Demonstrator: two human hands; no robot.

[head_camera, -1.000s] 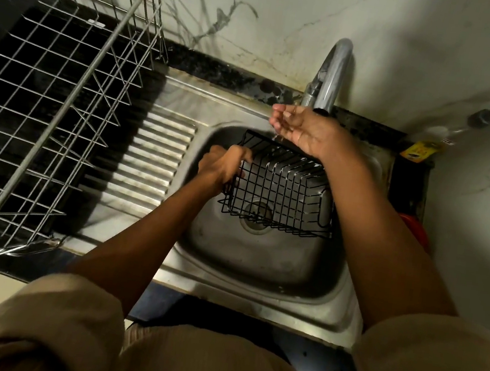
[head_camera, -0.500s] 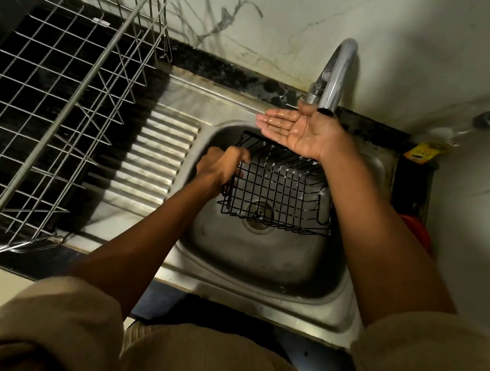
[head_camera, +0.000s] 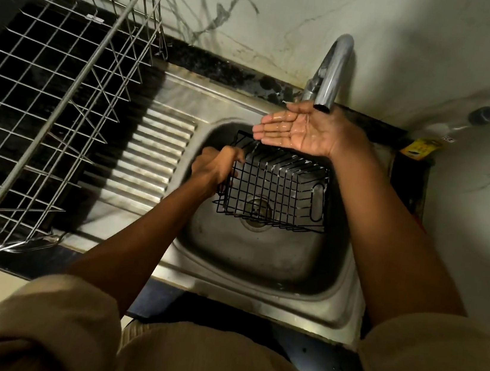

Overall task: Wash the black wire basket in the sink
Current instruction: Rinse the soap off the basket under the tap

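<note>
- My left hand (head_camera: 215, 166) had its grip clamped on the left end of the black wire basket (head_camera: 277, 189), holding it inside the sink (head_camera: 258, 265), at the centre of the frame, above the drain (head_camera: 257, 212).
- My right hand (head_camera: 304, 129) lay flat, palm up, fingers straight and together, holding nothing, directly under the tap (head_camera: 330, 72) spout; a thin stream landed on the palm and trickled off the fingertips onto the basket's far rim.
- Risk, in my judgement: one wet hand at one end carried the whole basket, so it could twist or slip and strike the basin.
- Risk: water deflected off the flat palm could splash past the sink rim onto the surface, toward the wire rack (head_camera: 47, 91) at the left of the frame.
</note>
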